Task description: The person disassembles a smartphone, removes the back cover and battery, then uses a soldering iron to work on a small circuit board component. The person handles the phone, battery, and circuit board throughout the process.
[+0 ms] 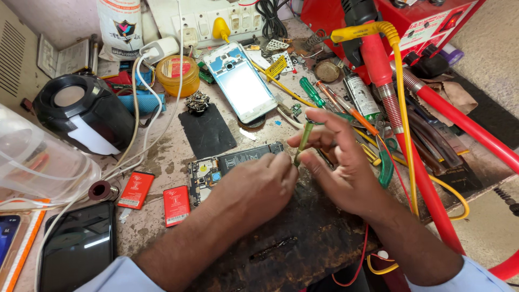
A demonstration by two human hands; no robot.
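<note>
Both hands [303, 173] pinching green screwdriver [303, 141] over opened phone [227, 165], red batteries [157, 197] left.

Screwdriver [303, 141] in right hand [340, 173]: green handle, possibly yellowish, partly hidden by fingers. Opened phone [232, 165] under left hand [259, 189]: black battery, small blue part. Left of left hand: two red battery packs [157, 197], white labels. Beyond hands: phone frame [241, 81] pale blue-white; jar [177, 74] amber. Right of right hand: red hose [427, 189], yellow cable [403, 108]. Sleeves [113, 276] light blue.

Opened phone [216, 170] half under left hand [259, 189]
</note>
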